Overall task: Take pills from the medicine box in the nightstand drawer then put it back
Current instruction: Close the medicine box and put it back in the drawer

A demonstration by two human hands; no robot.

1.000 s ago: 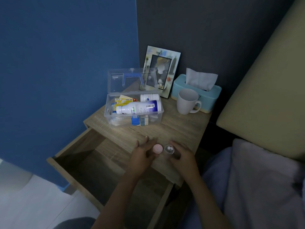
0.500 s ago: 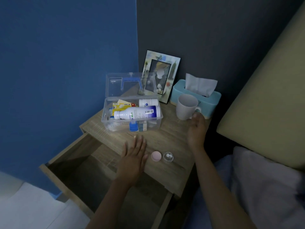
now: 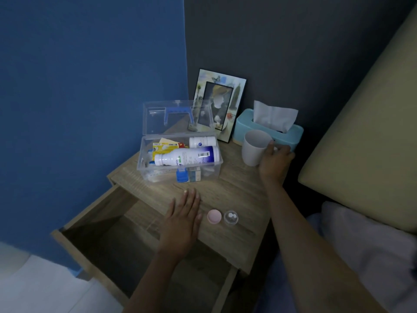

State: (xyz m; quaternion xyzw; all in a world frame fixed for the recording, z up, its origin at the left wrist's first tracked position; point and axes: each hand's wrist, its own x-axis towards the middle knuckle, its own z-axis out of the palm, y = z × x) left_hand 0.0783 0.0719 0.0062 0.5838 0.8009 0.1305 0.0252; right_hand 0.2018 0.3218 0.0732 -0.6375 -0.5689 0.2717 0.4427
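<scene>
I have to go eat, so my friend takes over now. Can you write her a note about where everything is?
Left hand: flat and empty on the nightstand.
Right hand: fingers around the mug.
Medicine box: open on the nightstand. Drawer open.
Done: two pills sit in the clear cup, pink cap beside it.
Left: take the pills, close the box, return it to the drawer.

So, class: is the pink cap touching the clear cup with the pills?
Apart. The head view shows bare wood between the pink cap and the clear cup.
</scene>
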